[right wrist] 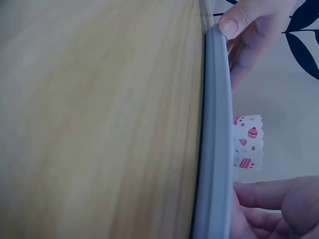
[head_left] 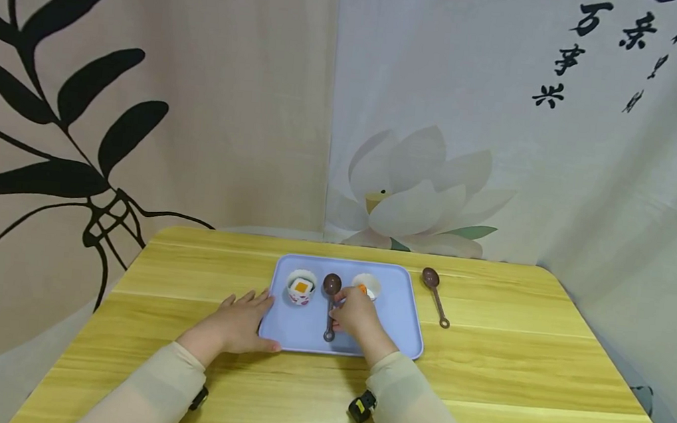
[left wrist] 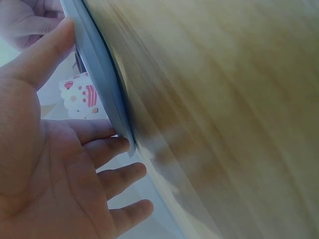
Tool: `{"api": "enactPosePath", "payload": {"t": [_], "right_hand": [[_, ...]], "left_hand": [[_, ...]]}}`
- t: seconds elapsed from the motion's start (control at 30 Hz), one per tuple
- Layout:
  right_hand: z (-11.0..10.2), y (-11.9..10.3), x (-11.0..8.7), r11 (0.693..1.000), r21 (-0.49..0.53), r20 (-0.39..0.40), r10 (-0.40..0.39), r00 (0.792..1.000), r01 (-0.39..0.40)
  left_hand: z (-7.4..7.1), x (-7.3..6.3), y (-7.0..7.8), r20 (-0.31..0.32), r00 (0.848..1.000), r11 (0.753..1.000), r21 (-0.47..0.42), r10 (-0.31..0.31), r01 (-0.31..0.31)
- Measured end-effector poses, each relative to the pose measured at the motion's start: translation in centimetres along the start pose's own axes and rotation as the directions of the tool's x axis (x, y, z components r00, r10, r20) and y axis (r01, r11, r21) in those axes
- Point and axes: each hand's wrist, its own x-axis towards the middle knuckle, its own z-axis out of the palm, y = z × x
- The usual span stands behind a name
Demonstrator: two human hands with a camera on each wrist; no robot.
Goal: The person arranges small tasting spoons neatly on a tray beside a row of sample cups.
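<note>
A pale blue tray (head_left: 298, 332) lies on the table, with a brown spoon (head_left: 329, 328) along its middle, bowl end away from me. My right hand (head_left: 359, 317) has its curled fingers at the spoon's handle and seems to pinch it; its fingertips are partly hidden. Against the tray's left side rests my left hand (head_left: 241, 324), fingers spread and thumb at the near rim. Left of the spoon stands a patterned paper cup (head_left: 299, 298) with a white and orange piece in it. Another paper cup (head_left: 372, 285), partly behind my right hand, also shows something orange.
A second brown spoon (head_left: 436, 297) lies on the wooden table (head_left: 495, 359), right of the tray. Behind the table hangs a printed curtain (head_left: 252, 96) with dark leaves, a flower and black characters.
</note>
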Motion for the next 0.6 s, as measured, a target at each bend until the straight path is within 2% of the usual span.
{"api": "enactPosePath", "payload": {"t": [0.6], "right_hand": [[-0.56,0.05,-0.35,1.000,0.016,-0.016,-0.026,1.000,0.026]], "left_hand": [[0.00,0.10,0.11,-0.001,1.000,1.000,0.009,-0.002,0.002]]}}
